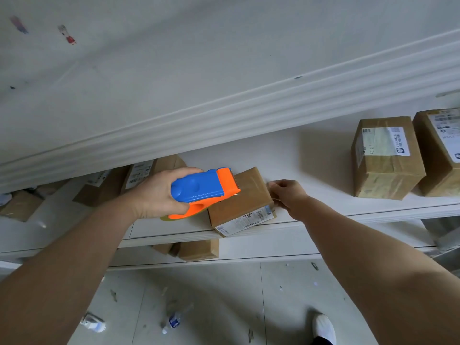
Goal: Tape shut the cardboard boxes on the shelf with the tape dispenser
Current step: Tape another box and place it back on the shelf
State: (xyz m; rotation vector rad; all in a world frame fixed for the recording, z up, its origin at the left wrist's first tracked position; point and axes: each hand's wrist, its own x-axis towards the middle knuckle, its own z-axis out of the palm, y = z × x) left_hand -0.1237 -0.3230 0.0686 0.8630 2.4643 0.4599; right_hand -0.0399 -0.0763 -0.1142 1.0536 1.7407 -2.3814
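My left hand holds the tape dispenser over the small box on the shelf.
The fingers of this hand are closed around the blue and orange dispenser, and its orange front end lies over the left part of the box top. The box sits at the front edge of the shelf, a little turned, with a label on its near side. My right hand touches the right edge of the box with curled fingers; I cannot tell if they pinch anything. Two larger boxes stand well apart to the right on the same shelf.
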